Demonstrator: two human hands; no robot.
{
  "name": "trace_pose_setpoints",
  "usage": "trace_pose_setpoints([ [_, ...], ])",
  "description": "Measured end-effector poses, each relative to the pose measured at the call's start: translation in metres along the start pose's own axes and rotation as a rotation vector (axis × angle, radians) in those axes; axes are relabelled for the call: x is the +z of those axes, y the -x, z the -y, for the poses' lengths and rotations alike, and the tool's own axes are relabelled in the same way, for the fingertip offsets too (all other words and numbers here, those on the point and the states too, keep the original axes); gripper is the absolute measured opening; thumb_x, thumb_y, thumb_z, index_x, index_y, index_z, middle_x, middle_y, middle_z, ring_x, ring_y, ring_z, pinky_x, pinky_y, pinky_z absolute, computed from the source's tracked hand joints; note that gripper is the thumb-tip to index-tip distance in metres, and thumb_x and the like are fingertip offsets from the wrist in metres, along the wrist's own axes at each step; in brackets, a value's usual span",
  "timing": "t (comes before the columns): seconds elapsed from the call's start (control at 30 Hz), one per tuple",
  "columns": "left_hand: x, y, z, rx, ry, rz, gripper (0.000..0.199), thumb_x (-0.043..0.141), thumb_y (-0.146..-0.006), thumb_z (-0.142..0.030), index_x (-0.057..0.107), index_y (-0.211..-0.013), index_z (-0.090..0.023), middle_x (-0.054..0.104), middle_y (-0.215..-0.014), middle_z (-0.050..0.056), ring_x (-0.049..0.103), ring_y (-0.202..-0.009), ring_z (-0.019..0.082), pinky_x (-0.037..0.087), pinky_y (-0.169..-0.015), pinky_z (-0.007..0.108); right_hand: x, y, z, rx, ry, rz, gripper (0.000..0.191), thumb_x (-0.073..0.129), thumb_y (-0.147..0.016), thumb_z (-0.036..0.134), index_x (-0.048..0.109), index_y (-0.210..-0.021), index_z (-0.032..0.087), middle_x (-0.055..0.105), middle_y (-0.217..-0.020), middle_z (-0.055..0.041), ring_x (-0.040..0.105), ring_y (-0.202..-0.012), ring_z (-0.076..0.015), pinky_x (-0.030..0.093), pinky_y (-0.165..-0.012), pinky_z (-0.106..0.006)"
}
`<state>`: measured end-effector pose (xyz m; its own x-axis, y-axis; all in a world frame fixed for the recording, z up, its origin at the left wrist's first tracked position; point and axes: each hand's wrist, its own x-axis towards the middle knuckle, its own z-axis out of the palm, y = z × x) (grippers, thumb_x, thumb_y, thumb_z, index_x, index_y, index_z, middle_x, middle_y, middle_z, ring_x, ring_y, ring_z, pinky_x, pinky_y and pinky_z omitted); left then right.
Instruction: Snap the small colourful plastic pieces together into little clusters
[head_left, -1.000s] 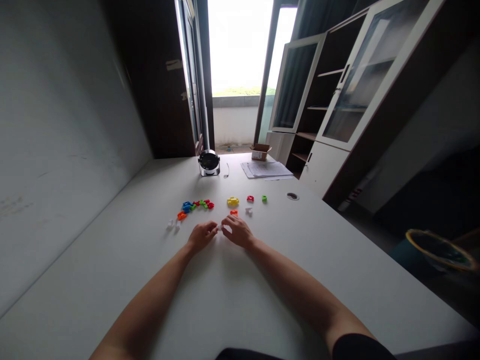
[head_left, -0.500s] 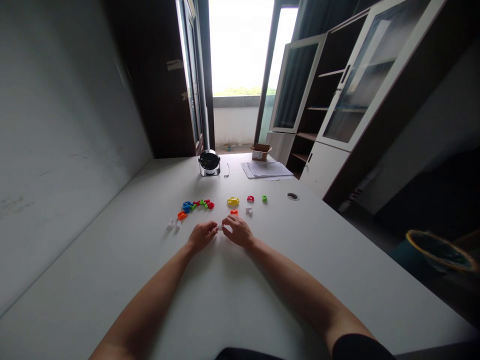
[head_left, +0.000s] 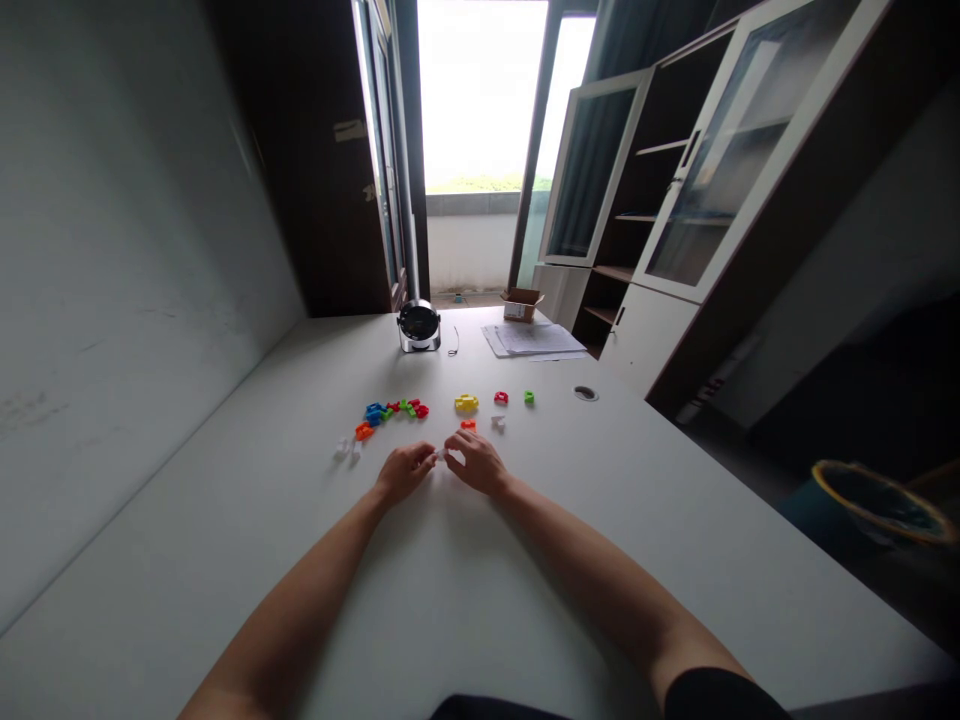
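- The white table (head_left: 465, 600) spreads under all the fingers; on so smooth-looking a top, a dropped piece could skid off, if a pinch slips.
- The papers (head_left: 540, 340) lie well beyond the right fingers, to their right, too far off to be disturbed by small finger motions.
- The right hand (head_left: 478, 466) has thumb and forefinger curved into a pinch on the small white piece; the other fingertips are too hidden to tell. Too much push from here could twist the piece askew.
- The left hand (head_left: 403, 472) has its fingertips together, clamped on the same piece from the left; uneven pressure between the hands could make it pop loose.
- The row of coloured pieces (head_left: 375, 413) curves beyond the left fingers and to their left; a wide sweep of that hand could scatter it.
- The yellow piece (head_left: 466, 403) sits beyond the right fingers, farther out than the orange piece (head_left: 469, 425), which is just past the right knuckles. A forward nudge could knock the orange one.
- The loose white piece (head_left: 498, 422) lies beyond the right fingers, to their right, and a careless turn of the wrist could brush it.
- The small white piece (head_left: 440, 455) is between both sets of fingertips, largely covered, so misalignment could go unnoticed.
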<state>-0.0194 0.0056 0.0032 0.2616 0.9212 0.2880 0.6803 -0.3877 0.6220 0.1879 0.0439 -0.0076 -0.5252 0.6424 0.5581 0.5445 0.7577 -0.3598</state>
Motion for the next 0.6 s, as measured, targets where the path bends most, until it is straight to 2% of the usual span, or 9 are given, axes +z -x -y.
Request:
trace_pose_setpoints([
  [0.6,-0.0013,-0.0002,-0.0016,-0.028,-0.014,0.013,0.023,0.050,-0.091,-0.037,0.069,-0.093,-0.024,0.071,-0.078,0.000,0.058,-0.066,0.014,0.044,-0.064,0.022,0.0007,0.0001,-0.0006,0.017,-0.013,-0.006,0.004,0.059,-0.090,0.024,0.059,-0.094,0.022,0.063,-0.092,-0.0040,0.059,-0.084,-0.0176,0.045,-0.079,-0.029],
])
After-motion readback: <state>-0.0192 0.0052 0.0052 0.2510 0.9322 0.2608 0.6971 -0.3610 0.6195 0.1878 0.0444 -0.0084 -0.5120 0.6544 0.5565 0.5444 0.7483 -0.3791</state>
